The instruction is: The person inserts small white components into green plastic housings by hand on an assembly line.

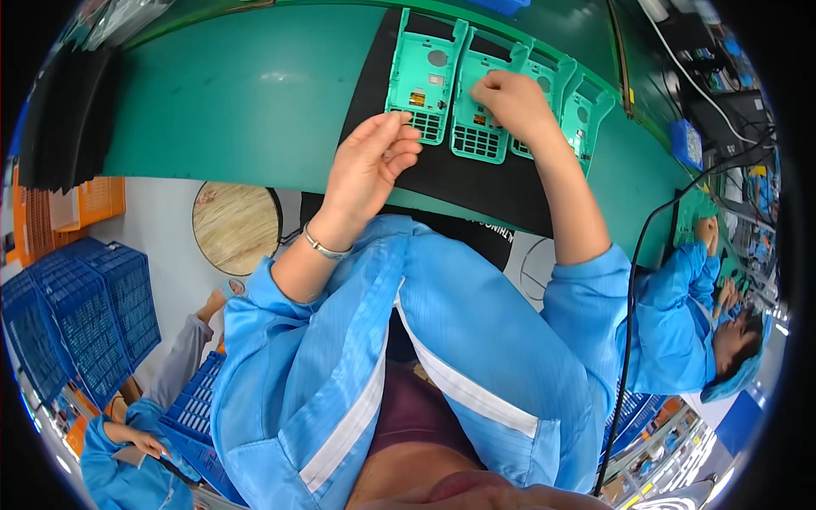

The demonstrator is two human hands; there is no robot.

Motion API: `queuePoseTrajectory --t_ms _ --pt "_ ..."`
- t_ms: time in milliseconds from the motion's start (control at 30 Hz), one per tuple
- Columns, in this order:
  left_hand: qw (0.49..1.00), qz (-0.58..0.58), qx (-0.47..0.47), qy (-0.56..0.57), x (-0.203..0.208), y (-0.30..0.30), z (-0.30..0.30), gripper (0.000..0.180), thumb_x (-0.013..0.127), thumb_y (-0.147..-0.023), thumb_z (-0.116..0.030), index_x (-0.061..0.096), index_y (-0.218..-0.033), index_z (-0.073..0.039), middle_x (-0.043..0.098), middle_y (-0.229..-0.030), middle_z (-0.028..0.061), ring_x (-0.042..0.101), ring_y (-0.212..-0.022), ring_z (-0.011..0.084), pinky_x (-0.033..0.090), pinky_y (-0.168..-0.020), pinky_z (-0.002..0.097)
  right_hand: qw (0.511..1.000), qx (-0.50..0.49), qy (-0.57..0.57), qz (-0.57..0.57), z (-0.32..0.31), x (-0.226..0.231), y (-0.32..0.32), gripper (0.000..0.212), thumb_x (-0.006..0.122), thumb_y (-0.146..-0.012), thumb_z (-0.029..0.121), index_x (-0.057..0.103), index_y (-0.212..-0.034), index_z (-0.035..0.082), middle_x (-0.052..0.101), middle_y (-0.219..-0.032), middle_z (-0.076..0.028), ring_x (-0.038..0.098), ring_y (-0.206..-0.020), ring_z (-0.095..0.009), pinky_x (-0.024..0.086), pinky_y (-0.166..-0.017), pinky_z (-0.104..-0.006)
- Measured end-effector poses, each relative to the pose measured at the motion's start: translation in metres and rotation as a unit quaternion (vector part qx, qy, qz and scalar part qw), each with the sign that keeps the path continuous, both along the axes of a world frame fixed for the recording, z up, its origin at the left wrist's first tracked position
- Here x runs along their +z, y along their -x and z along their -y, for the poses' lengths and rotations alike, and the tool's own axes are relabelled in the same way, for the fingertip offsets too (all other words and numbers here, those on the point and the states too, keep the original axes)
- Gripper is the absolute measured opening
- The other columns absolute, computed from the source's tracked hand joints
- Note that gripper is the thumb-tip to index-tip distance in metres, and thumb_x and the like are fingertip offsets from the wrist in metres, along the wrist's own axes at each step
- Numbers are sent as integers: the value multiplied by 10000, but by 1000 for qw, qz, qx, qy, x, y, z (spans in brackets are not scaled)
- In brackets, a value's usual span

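Several green plastic device housings, each with a keypad grid and a round opening, lie in a row on a black mat [442,180]. My left hand [365,166] is beside the lower left edge of the leftmost housing [425,64]. Its thumb and index finger are pinched together at the keypad grid; anything between them is too small to make out. My right hand [517,102] reaches over the second housing [478,140], fingers curled down onto its middle and hiding what they touch. The third housing [544,70] is partly covered by that hand and forearm. The rightmost housing [585,106] lies by my right forearm.
The green worktop [246,93] runs left of the mat. A dark stack [64,119] stands at its left end. Blue crates [93,314] and a round stool [236,228] are below left. A black cable [633,289] hangs at right, near a co-worker [680,323].
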State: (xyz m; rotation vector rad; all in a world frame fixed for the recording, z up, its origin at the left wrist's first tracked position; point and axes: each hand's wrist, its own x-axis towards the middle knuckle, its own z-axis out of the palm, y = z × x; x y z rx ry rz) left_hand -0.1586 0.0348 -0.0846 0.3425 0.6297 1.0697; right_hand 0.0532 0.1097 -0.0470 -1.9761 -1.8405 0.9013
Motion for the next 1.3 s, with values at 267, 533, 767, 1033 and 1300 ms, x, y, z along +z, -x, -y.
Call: queuePoseTrajectory --t_ms 267,533,767,1033,1300 --pt "999 -22 33 -14 -3 -1 -12 204 497 -904 -173 551 -1019 -13 605 -883 61 585 -777 107 488 -702 219 994 58 47 81 -29 -12 -6 194 562 -717 202 613 -765 21 566 -607 -66 557 -498 -161 447 -496 -283" --pt "999 -10 47 -11 -28 11 -20 160 524 -886 -134 553 -998 -23 614 -859 58 596 -756 106 498 -685 219 973 98 85 190 -41 -23 3 209 564 -708 211 630 -788 29 598 -645 -91 592 -540 -200 476 -528 -319" --pt "999 12 50 -17 -29 5 -17 167 536 -879 -129 560 -1002 -19 617 -844 49 595 -745 97 500 -672 215 984 66 -74 148 -14 -31 -1 206 567 -724 225 639 -793 45 621 -683 -100 593 -597 -238 476 -630 -342" --pt "999 24 39 -9 -22 7 -5 194 526 -877 -96 541 -1041 7 609 -884 65 596 -770 99 506 -705 207 983 93 110 112 -25 -13 -4 210 547 -668 200 626 -764 30 595 -637 -80 578 -510 -197 466 -528 -320" --pt "998 2 65 -13 -21 19 -11 200 527 -873 -82 525 -1054 5 607 -943 92 602 -804 112 512 -739 220 993 52 -36 101 3 -18 7 240 537 -778 218 629 -882 23 626 -800 -147 597 -725 -324 480 -691 -386"
